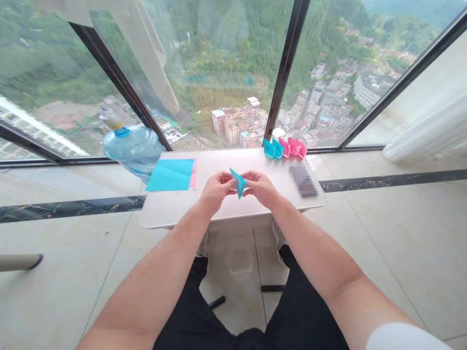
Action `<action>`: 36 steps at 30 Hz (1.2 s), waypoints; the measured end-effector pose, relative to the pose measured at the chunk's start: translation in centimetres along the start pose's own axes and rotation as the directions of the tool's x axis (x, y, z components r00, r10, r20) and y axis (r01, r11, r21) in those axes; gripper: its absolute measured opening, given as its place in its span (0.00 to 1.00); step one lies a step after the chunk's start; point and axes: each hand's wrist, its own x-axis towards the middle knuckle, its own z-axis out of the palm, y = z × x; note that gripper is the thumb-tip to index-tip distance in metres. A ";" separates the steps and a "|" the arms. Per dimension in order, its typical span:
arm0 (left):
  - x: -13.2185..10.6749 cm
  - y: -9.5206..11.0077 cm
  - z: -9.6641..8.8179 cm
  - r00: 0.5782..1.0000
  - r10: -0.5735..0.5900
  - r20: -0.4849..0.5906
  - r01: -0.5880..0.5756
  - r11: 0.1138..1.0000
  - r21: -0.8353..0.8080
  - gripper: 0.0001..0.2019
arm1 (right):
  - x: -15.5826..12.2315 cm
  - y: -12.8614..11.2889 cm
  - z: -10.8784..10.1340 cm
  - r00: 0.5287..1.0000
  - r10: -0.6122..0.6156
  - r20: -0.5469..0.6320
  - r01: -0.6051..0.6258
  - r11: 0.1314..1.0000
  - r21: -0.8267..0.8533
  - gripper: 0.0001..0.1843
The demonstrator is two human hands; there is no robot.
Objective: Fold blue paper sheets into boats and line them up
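A small piece of folded blue paper point(238, 183) is held above the middle of the table, its pointed ends up and down. My left hand point(219, 188) pinches its left side between thumb and fingers. On the other side, my right hand point(258, 187) grips the paper's right edge with closed fingers. Flat blue paper sheets point(170, 174) lie at the table's left, over pink paper point(193, 176). At the back right edge stand blue folded paper boats point(273, 148) beside pink folded paper boats point(293, 147).
The small white table point(175, 209) stands by tall windows. A phone-like dark object point(304, 182), blurred out, lies at its right. A large clear water bottle point(133, 146) is behind the left corner. A pale round leg point(20, 262) shows at far left on the tiled floor.
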 end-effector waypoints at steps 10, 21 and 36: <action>0.5 -0.6 0.1 0.976 0.053 -0.209 -0.047 0.998 0.031 0.17 | -0.2 0.9 1.0 0.837 -0.534 -0.120 0.341 0.681 -0.648 0.17; 0.3 -0.8 0.1 0.988 0.130 -0.083 -0.124 0.989 0.079 0.16 | 0.3 1.1 0.5 0.926 -0.344 -0.156 0.203 0.802 -0.562 0.17; 0.4 -1.0 0.0 0.976 0.214 -0.039 -0.196 0.944 0.264 0.17 | -0.1 0.7 1.1 0.931 -0.308 -0.198 0.157 0.824 -0.544 0.14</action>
